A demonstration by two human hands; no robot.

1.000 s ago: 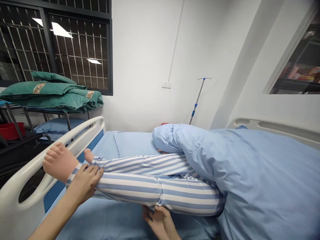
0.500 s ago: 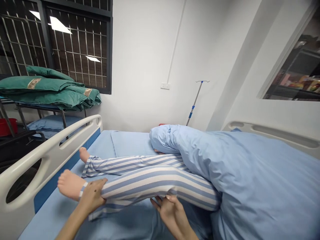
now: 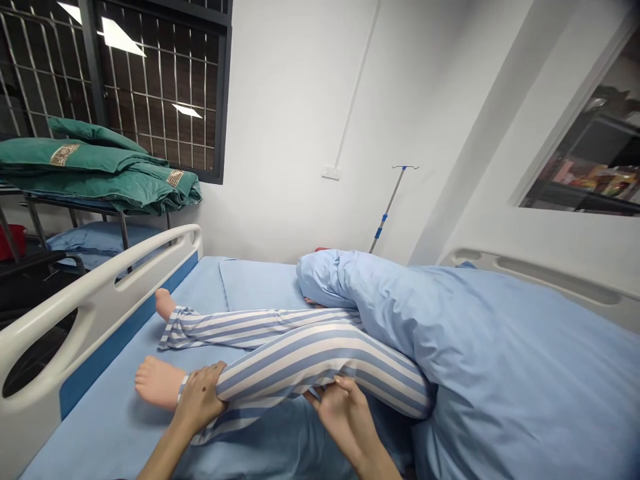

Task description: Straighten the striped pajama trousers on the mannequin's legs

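The near leg (image 3: pixel 290 363), in blue-and-white striped pajama trousers, is bent with its knee raised off the bed. My left hand (image 3: pixel 203 399) is wrapped round it just above the ankle. Beneath the knee is my right hand (image 3: pixel 345 413), palm up, the thumb against the cloth and some fingers hidden under the leg. A bare foot (image 3: pixel 160 382) points left beyond my left hand. The far leg (image 3: pixel 250 327) lies straight along the mattress, its own bare foot (image 3: pixel 165 304) near the footboard. A blue quilt (image 3: pixel 480 347) covers the body from the thighs rightward.
A pale footboard (image 3: pixel 145 257) stands at the left, a headboard (image 3: pixel 545 273) at the far right. Light blue sheeting (image 3: pixel 260 283) covers the bed. Behind it stands an IV pole (image 3: pixel 384 219). Green folded bedding (image 3: pixel 100 177) is stacked on a rack by the window.
The near leg has bent further: its foot and ankle have shifted right, away from the footboard, with my left hand. My right hand stays under the knee, which is slightly higher.
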